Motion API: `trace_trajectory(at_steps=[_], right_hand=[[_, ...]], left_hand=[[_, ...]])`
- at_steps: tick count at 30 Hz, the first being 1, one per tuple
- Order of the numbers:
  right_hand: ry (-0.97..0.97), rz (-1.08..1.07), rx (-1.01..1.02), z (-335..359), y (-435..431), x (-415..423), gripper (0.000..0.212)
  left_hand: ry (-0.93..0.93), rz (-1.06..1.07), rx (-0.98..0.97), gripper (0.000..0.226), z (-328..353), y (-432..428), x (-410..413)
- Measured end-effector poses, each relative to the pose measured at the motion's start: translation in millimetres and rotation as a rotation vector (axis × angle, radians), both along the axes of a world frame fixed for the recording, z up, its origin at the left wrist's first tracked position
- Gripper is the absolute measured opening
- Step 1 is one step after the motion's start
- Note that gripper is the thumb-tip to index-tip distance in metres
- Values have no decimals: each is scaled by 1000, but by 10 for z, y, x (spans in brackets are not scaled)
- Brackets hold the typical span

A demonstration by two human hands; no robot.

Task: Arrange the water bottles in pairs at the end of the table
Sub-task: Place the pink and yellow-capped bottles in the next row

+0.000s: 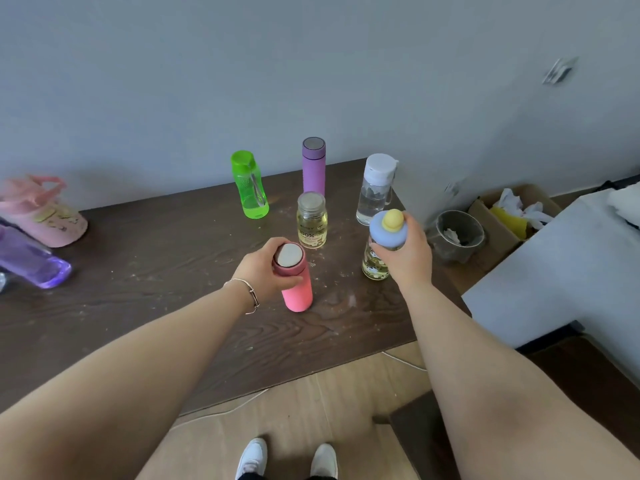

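On the dark wooden table [156, 271] my left hand [265, 268] grips the top of a pink flask [297, 289] standing upright. My right hand [403, 252] holds a clear bottle with a blue lid and yellow knob [388, 230], its base at the table near the right edge. Behind them stand a small glass bottle of yellow liquid [311, 221], a clear bottle with a white cap [375, 190], a purple flask [313, 166] and a green bottle [250, 185]. At the far left are a pink bottle [45, 213] and a purple bottle [31, 259].
A wall runs right behind the table. Right of the table sit a grey bucket [459, 233], an open cardboard box [509, 216] with cloths, and a white surface [568, 268]. A thin white cable [221, 412] lies on the floor by my shoes.
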State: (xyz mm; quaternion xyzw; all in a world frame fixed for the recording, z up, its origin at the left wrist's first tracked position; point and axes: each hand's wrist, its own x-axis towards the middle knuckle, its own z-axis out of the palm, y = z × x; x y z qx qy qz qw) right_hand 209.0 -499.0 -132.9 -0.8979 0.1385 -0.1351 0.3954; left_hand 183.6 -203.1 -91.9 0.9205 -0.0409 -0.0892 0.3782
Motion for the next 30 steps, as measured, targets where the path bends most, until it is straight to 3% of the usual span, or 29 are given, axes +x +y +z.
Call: trace_trajectory(at_steps=[14, 30], right_hand=[[-1, 249, 123, 295, 1460, -247, 82], [1, 341, 124, 603, 4510, -964, 88]], left_hand=[[-42, 275, -20, 66, 224, 1362, -441], [-104, 293, 19, 68, 473, 4200, -1103]])
